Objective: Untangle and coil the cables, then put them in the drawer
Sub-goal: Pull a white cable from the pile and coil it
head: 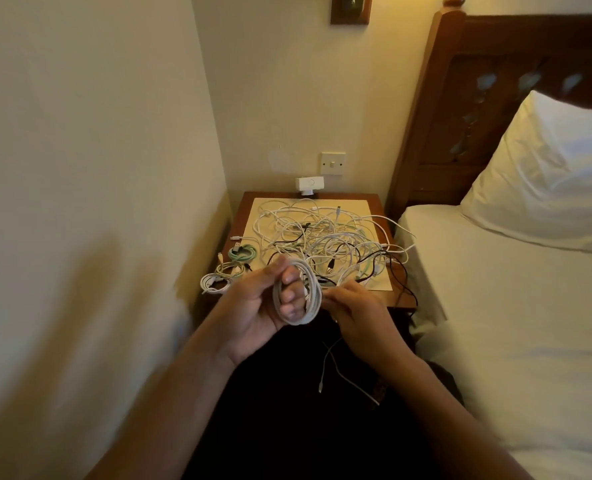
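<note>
At the centre of the frame the left hand [253, 306] serves as a former: the white cable [313, 299] is looped round its curled fingers, and the thumb closes the grip on top so the turns stay even. Just to the right, the right hand [356, 313] touches the loops, its grip apparently a pinch on the strand to feed it on; the exact contact is hard to make out. The loose tail [336, 368] hangs below into the dark lap. Behind the hands, the tangle [325, 240] of white and black cables lies on a pale sheet [356, 209] on the worktop [377, 199]. 3 finished coils [227, 270] sit at its lower left edge, seemingly parked apart to avoid snagging again. No drawer is in view. No brand, label or writing can be read.
</note>
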`<state>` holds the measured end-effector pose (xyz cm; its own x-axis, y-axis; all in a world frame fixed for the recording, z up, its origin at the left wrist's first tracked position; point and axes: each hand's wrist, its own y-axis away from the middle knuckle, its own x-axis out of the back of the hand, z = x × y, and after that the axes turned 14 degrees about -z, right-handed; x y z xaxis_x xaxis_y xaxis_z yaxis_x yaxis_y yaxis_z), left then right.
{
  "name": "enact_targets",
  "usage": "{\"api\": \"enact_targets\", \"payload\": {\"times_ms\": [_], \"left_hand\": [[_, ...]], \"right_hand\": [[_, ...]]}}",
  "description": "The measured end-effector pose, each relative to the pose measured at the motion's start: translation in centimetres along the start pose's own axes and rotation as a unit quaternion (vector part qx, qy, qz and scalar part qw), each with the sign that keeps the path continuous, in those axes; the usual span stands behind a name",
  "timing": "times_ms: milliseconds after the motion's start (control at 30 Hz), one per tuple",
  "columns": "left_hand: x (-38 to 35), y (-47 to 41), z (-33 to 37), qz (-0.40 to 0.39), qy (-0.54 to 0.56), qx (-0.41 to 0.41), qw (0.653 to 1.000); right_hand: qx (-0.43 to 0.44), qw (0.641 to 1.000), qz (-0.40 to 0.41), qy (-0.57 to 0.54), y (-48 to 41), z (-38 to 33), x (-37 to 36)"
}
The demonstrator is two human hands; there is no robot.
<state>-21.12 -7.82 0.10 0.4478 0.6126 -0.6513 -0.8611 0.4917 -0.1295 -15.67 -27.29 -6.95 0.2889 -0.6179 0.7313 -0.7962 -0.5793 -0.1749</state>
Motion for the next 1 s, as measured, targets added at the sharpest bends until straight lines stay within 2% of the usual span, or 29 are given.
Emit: {"api": "enact_targets", "payload": {"times_ms": [67, 133, 200, 267, 400, 567, 700, 733, 867, 1000], "left_hand": [[-0.2, 0.0, -1.5, 0.004, 0.022, -0.002, 1.000], [-0.5, 0.0, -2.6, 0.036, 0.006, -0.006, 0.999], [-0.8, 0.0, -3.2, 0.091, -0.045, -0.007, 0.995], [-0.9, 0.1, -3.7, 0.142, -0.107, -0.006, 0.984], [-0.8, 0.5, -4.7, 0.203, -0.230, 0.010, 0.952], [-0.7, 1.1, -5.2, 0.238, -0.243, 0.037, 0.940], [-0.7, 1.1, -5.3, 0.247, -0.304, 0.028, 0.920], [-0.9, 1.1, -5.3, 0.245, -0.315, 0.024, 0.916], [-1.4, 1.0, -5.3, 0.223, -0.365, 0.023, 0.903], [-0.8, 1.3, -5.3, 0.251, -0.482, 0.030, 0.839]], "right_hand": [[-0.047, 0.984, 0.028, -0.171, 0.3, -1.0, 0.1], [-0.077, 0.934, 0.058, -0.343, 0.6, -2.2, 0.5], [-0.084, 0.891, 0.066, -0.440, 0.8, -2.7, 0.7], [-0.091, 0.877, 0.049, -0.469, 0.9, -2.5, 0.6], [-0.112, 0.878, 0.003, -0.465, 1.8, -1.8, -1.1], [-0.147, 0.805, -0.075, -0.571, 2.7, -1.8, -1.5], [-0.150, 0.773, -0.110, -0.607, 2.8, -2.3, -0.9], [-0.155, 0.782, -0.115, -0.593, 2.8, -2.4, -0.8], [-0.171, 0.895, -0.138, -0.388, 2.5, -3.7, -0.3], [-0.179, 0.946, -0.164, -0.215, 2.4, -4.4, -0.4]]}}
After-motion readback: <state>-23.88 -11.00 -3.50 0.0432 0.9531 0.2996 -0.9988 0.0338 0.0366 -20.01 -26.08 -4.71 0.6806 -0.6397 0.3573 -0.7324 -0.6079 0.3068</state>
